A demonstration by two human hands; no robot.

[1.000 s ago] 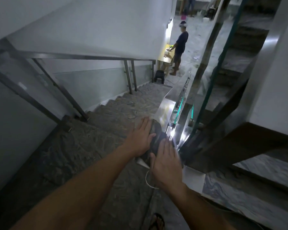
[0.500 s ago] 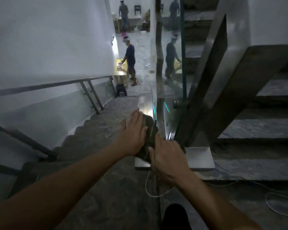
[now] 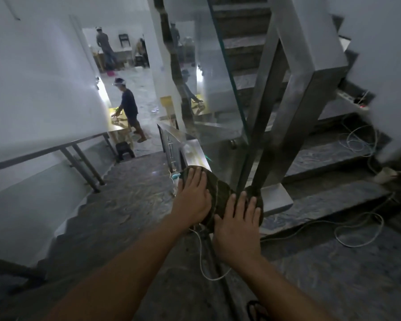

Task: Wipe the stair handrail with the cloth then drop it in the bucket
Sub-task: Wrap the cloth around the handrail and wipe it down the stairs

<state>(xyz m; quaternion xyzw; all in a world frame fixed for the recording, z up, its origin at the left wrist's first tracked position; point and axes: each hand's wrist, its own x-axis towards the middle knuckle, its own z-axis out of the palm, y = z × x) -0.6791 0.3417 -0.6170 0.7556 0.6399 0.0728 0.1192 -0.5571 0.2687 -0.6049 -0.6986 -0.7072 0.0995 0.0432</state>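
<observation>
Two hands press one dark cloth on the shiny rail.

The left hand (image 3: 192,198) and the right hand (image 3: 237,222) lie flat, fingers stretched out, on top of one dark green folded cloth (image 3: 220,195). The cloth sits on the near end of the flat silver metal handrail (image 3: 193,151), beside a glass panel (image 3: 220,107). Grey stone stairs (image 3: 134,193) go down to a pale room where two people stand. One white cord (image 3: 357,230) loops on the landing.
</observation>
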